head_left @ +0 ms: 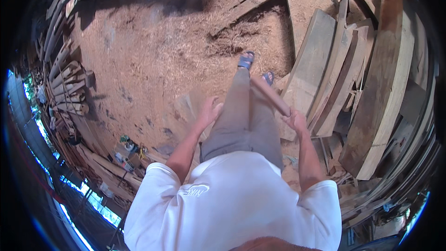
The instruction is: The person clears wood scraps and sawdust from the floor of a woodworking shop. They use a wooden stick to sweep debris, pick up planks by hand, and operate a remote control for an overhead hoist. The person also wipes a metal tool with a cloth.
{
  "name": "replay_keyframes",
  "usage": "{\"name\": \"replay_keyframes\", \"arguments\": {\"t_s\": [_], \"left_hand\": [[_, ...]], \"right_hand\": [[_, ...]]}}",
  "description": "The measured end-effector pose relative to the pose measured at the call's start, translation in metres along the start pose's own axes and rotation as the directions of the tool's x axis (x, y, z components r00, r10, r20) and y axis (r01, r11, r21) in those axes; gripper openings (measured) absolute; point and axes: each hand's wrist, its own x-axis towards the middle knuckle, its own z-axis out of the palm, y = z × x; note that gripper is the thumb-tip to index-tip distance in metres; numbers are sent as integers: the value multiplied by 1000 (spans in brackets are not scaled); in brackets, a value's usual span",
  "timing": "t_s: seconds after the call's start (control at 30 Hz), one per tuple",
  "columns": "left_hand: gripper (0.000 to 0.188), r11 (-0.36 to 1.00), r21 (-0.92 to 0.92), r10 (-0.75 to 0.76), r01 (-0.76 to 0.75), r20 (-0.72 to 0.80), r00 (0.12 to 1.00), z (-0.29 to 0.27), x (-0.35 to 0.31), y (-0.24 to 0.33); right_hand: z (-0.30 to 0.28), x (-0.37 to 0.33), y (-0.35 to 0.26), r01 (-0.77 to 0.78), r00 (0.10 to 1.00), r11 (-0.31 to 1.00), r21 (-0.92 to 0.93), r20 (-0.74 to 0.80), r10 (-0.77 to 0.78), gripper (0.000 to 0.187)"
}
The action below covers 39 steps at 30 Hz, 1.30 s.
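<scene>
My right hand is closed round the near end of a reddish-brown wooden piece, long and straight like a short board. The piece slants forward and left, its far end passing in front of my legs near my sandalled feet. My left hand hangs beside my left thigh with fingers loosely bent and apart, and nothing shows in it. On my right, close to the held piece, a wide grey-brown plank leans among other boards.
Sawdust and shavings cover the brown ground. Long thick planks line the right side. Beams lie ahead of my feet. Stacked wood pieces stand at the left, with small clutter at the lower left.
</scene>
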Motion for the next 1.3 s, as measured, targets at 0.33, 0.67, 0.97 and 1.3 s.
{"name": "replay_keyframes", "arguments": {"t_s": [0.33,0.67,0.97,1.3], "left_hand": [[46,760,-341,-585,553,11,811,32,-102,-148],[43,674,-666,-505,319,-101,857,-27,-78,-176],[50,396,-892,-647,220,-101,756,-161,-94,-227],[37,82,-997,-820,3,-65,569,-63,-135,-223]], "right_hand": [[-17,-6,29,-219,971,974,61,-86,224,55],[-37,46,-166,-47,999,996,-72,9,48,53],[-20,95,-349,71,997,959,-273,-10,-76,59],[-28,155,-499,249,967,731,-635,201,-155,72]]}}
